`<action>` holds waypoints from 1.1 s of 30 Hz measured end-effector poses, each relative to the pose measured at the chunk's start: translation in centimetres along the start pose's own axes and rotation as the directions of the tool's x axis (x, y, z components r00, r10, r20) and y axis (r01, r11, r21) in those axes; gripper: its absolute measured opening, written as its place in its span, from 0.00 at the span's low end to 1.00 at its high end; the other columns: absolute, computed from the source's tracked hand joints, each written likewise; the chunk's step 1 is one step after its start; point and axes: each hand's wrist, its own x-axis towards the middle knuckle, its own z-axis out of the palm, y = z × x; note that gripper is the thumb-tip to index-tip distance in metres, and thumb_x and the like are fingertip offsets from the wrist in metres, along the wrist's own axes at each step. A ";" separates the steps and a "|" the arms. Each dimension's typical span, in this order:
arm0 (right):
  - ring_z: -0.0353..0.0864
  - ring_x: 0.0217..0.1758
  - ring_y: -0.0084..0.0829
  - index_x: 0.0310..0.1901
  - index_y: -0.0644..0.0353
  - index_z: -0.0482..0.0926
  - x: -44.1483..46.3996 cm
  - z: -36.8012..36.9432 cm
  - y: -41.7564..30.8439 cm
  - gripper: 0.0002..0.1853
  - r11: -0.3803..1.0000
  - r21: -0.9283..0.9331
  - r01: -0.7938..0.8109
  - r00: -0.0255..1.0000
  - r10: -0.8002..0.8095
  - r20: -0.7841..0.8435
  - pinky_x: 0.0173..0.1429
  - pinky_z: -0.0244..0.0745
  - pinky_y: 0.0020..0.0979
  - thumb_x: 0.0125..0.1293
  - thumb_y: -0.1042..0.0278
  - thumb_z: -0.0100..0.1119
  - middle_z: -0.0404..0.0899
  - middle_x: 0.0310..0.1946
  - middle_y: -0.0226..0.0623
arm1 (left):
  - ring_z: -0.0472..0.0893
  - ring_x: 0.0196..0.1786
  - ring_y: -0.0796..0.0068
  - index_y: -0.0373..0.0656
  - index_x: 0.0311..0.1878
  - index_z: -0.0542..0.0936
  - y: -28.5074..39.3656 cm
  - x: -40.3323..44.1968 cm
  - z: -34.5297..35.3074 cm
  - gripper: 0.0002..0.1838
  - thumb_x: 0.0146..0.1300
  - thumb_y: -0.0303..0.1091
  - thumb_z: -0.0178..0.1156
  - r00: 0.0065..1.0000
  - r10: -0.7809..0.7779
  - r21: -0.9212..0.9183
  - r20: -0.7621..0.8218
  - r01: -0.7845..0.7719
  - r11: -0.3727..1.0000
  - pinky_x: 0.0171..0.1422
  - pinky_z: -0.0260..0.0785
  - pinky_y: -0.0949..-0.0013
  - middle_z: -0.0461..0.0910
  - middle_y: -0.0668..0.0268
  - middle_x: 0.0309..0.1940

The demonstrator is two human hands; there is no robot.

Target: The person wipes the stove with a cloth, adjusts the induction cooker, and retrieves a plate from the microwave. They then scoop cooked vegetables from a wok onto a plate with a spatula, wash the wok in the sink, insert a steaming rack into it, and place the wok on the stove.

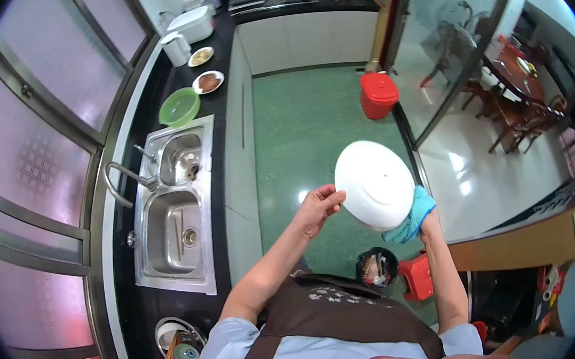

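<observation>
The left hand [320,210] pinches the left rim of a white plate [375,179] between thumb and fingers. The right hand [431,222] has a teal cloth [414,215] at the plate's lower right edge; its fingers are hidden, so I cannot tell how they close. The plate is in the air above the green floor [288,123], right of the double-bowl sink [206,202]

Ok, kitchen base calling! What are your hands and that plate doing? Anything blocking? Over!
Left hand gripping white plate by its edge. Right hand holding blue cloth against it. Plate up above green floor. Nothing seen blocking it.
</observation>
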 end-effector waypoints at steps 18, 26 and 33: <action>0.75 0.40 0.22 0.44 0.60 0.80 32.9 37.5 -6.7 0.11 0.974 -0.221 0.054 0.879 0.058 0.473 0.45 0.73 0.30 0.61 0.69 0.59 0.80 0.39 0.30 | 0.72 0.25 0.89 0.37 0.35 0.81 33.5 11.6 -16.9 0.06 0.60 0.29 0.65 0.737 0.666 0.601 -0.114 -0.482 0.637 0.30 0.65 0.80 0.80 0.73 0.25; 0.73 0.37 0.21 0.40 0.60 0.80 47.5 51.5 -9.8 0.11 0.886 -0.339 0.317 0.712 0.014 0.702 0.44 0.72 0.30 0.56 0.68 0.61 0.80 0.34 0.30 | 0.71 0.22 0.83 0.36 0.31 0.80 43.8 16.5 -18.1 0.05 0.54 0.27 0.67 0.545 0.833 0.995 0.096 -0.071 -0.068 0.26 0.61 0.75 0.72 0.68 0.21; 0.75 0.39 0.22 0.41 0.60 0.80 56.8 64.0 -9.6 0.11 0.870 -0.328 0.369 0.574 0.064 0.816 0.46 0.72 0.31 0.56 0.68 0.60 0.81 0.35 0.31 | 0.74 0.23 0.67 0.42 0.30 0.78 47.5 20.0 -26.4 0.08 0.47 0.24 0.66 0.453 0.841 0.846 0.294 0.287 -0.450 0.27 0.64 0.67 0.72 0.65 0.22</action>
